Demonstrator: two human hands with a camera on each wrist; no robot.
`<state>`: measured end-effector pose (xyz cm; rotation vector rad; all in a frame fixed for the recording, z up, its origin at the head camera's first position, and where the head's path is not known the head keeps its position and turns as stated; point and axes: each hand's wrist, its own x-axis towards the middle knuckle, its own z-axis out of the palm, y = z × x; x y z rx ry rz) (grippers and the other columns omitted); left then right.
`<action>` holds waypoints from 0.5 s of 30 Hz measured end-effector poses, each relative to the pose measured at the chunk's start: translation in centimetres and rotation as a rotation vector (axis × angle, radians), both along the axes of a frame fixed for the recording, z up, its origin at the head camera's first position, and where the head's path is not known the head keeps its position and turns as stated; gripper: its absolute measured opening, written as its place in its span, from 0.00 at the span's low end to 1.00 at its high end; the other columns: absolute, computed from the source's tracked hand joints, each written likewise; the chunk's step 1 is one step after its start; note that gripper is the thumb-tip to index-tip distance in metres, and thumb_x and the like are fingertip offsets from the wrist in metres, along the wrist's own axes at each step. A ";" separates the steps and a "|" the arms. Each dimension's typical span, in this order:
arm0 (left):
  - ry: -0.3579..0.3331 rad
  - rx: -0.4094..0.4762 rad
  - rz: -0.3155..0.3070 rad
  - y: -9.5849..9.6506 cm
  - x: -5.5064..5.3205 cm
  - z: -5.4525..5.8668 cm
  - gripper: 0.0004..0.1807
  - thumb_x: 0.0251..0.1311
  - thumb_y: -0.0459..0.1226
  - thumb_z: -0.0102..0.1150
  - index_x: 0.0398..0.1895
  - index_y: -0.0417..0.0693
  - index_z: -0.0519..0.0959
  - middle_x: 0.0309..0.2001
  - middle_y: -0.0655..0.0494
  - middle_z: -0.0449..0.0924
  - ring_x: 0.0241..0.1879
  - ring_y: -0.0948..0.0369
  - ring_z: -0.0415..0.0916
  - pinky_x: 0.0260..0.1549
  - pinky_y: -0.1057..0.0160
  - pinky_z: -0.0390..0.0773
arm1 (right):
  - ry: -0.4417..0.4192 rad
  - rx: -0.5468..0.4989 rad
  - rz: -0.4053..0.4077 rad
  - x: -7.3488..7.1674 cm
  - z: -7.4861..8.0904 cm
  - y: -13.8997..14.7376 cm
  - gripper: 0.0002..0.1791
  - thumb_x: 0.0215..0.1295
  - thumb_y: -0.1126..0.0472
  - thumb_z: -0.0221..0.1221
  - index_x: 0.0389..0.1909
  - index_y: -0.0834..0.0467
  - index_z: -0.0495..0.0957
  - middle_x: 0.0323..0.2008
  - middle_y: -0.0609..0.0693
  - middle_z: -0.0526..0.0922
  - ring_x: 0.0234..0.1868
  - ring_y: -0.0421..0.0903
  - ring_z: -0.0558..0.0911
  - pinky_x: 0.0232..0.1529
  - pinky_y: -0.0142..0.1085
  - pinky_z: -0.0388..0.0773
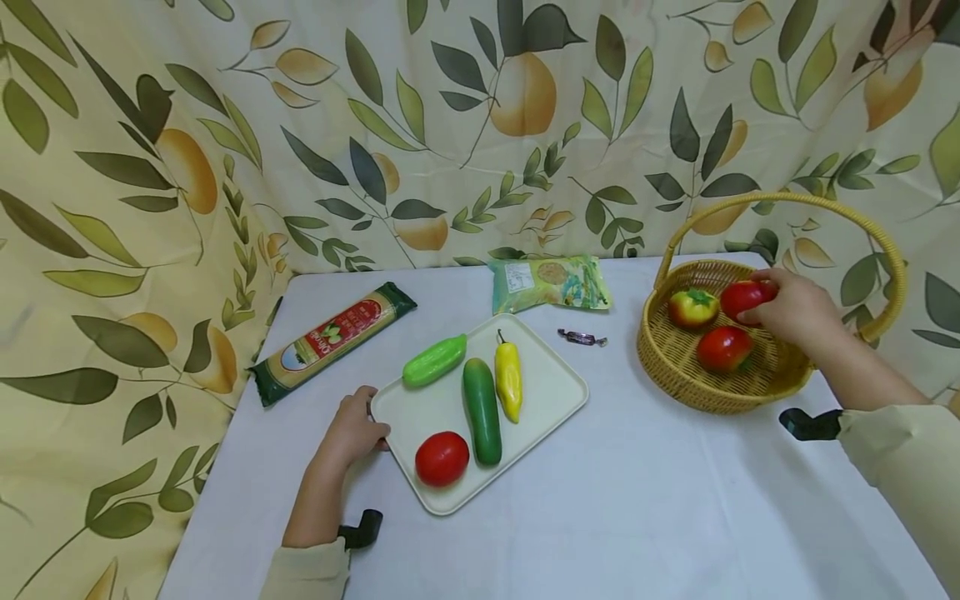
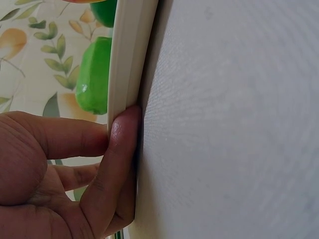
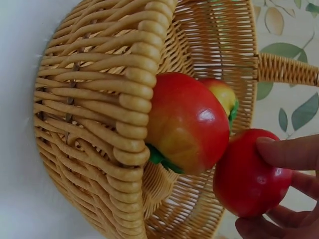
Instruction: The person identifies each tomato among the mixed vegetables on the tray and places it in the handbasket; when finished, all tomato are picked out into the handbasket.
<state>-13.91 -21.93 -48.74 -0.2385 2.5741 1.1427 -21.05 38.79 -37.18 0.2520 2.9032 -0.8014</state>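
My left hand [image 1: 356, 429] pinches the left rim of a cream tray [image 1: 555, 398], as the left wrist view shows close up. Lying on the tray are a red tomato [image 1: 442, 458], a dark green cucumber [image 1: 482, 411], a light green ridged vegetable [image 1: 435, 360] and a yellow chili pepper [image 1: 508, 381]. At the right, my right hand [image 1: 802, 310] holds another red tomato [image 3: 249, 174] between thumb and fingers, over the wicker basket [image 1: 675, 385]. Inside that basket sit two red-and-yellow fruits with green leafy tops, one nearer [image 3: 189, 122] and one farther [image 1: 693, 308].
A long noodle packet [image 1: 333, 342] lies left of the tray. Behind the tray rests a green-yellow snack bag [image 1: 551, 283], with a small wrapped candy [image 1: 582, 337] in front of it. The basket's tall handle [image 1: 787, 198] arches above it. A patterned curtain [image 1: 465, 125] hangs behind the white-covered table [image 1: 637, 508].
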 end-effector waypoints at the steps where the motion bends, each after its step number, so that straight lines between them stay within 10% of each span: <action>1: -0.002 0.002 0.002 0.0 0.0 0.0 0.31 0.58 0.29 0.62 0.66 0.36 0.67 0.55 0.36 0.68 0.48 0.46 0.72 0.46 0.51 0.75 | 0.000 0.004 0.000 0.0 -0.1 0.0 0.43 0.62 0.60 0.66 0.72 0.71 0.54 0.58 0.79 0.61 0.55 0.78 0.62 0.43 0.68 0.73; 15: 0.012 -0.008 0.011 0.2 0.1 0.1 0.32 0.57 0.29 0.62 0.66 0.35 0.67 0.55 0.36 0.68 0.49 0.45 0.71 0.46 0.50 0.74 | -0.007 0.007 -0.038 -0.2 -0.5 0.4 0.42 0.61 0.63 0.66 0.71 0.71 0.55 0.57 0.79 0.61 0.53 0.77 0.61 0.41 0.64 0.73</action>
